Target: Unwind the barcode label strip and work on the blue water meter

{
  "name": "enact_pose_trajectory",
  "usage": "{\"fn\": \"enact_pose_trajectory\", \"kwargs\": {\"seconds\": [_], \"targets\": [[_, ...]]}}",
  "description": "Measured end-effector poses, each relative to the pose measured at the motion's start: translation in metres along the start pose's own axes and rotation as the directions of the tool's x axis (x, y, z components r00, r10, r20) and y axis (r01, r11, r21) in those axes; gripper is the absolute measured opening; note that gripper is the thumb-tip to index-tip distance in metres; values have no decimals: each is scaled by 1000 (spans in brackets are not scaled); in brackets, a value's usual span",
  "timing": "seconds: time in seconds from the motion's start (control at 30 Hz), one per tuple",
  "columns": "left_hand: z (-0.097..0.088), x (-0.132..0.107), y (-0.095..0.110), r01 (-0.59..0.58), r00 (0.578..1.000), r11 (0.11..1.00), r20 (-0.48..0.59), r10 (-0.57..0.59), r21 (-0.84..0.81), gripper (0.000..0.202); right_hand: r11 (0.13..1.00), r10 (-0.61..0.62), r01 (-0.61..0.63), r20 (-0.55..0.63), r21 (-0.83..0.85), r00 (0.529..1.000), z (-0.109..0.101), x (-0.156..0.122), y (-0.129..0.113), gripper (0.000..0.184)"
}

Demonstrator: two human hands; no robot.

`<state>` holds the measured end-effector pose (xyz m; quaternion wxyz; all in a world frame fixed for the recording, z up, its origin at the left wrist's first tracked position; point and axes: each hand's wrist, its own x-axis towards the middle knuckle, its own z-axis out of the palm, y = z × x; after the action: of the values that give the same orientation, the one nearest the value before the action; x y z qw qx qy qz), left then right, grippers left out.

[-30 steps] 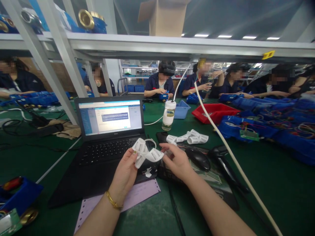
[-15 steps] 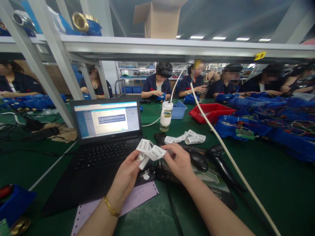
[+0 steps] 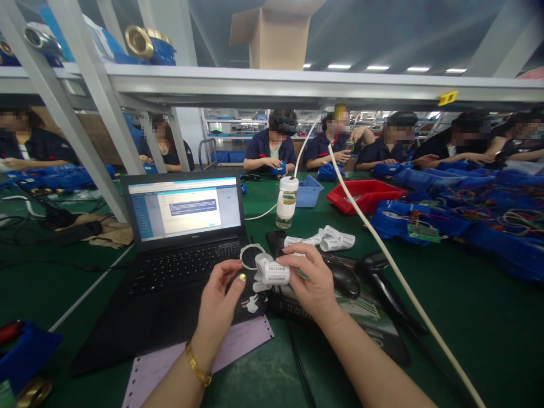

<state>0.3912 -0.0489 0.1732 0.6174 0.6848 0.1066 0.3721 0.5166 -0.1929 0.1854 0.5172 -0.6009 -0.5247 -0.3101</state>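
With the right hand (image 3: 312, 283) pinching the barcode label strip (image 3: 272, 272) shut in its grip and the left hand (image 3: 221, 300) loosely open at its 9 o'clock, fold each turn snugly, edges aligned.

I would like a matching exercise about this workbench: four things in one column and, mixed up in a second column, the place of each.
Things:
1. laptop
2. strip of barcode labels
3. red tray
4. cardboard box

Places:
A. on the shelf overhead
B. in the right hand
C. far side of the table, right of the bottle
D. open on the table, in front of the left hand

Pairs: 1-D, 2-B, 3-C, 4-A
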Motion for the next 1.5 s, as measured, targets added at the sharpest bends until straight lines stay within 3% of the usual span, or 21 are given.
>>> {"fn": "enact_pose_trajectory", "kwargs": {"seconds": [0.1,0.2,0.3,0.43,0.6,0.7,0.77,0.97,1.1,1.2,1.27,1.33,1.4,1.5], "targets": [[3,-2,5,-28,985,995,173,10,101,25,997,-79,80,50,-16,996,1,-2,-4,28],[5,-4,6,-56,968,984,249,13,166,23,990,-129,133,91,-38,987,3,-5,-9,29],[6,-5,6,-9,970,992,242,-22,125,21,993,-111,115,150,-18,982,6,-6,-9,33],[3,-5,4,145,974,977,197,-113,-154,20,1000,29,-28,249,-9,968,6,-6,2,48],[0,-2,5,178,984,886,107,-146,-429,18,990,128,-142,445,-3,886,-3,-6,16,56],[-1,-1,10,175,985,853,78,-157,-493,18,981,186,-189,519,-48,834,-5,-5,18,49],[-1,0,12,170,985,851,57,-164,-496,19,973,231,-208,506,-103,831,-4,-5,19,37],[-4,-1,4,110,994,920,64,-92,-376,17,966,251,-225,231,-130,940,1,-8,21,26],[-4,-5,3,-37,999,974,-14,34,-222,21,963,230,-207,129,-174,965,1,-8,21,39],[-2,-12,10,-204,973,978,-101,207,37,22,964,211,-188,108,-187,972,1,-8,20,42],[1,-18,15,-305,950,933,-6,312,190,11,963,213,-192,97,-188,972,1,-8,20,41],[5,-22,17,-370,926,890,184,330,266,7,962,220,-200,95,-186,971,2,-8,18,40],[11,-25,17,-384,895,876,351,276,291,11,961,223,-202,94,-188,970,2,-8,16,39],[20,-27,13,-338,861,892,482,164,301,21,965,208,-188,95,-184,973,4,-8,11,39]]}}
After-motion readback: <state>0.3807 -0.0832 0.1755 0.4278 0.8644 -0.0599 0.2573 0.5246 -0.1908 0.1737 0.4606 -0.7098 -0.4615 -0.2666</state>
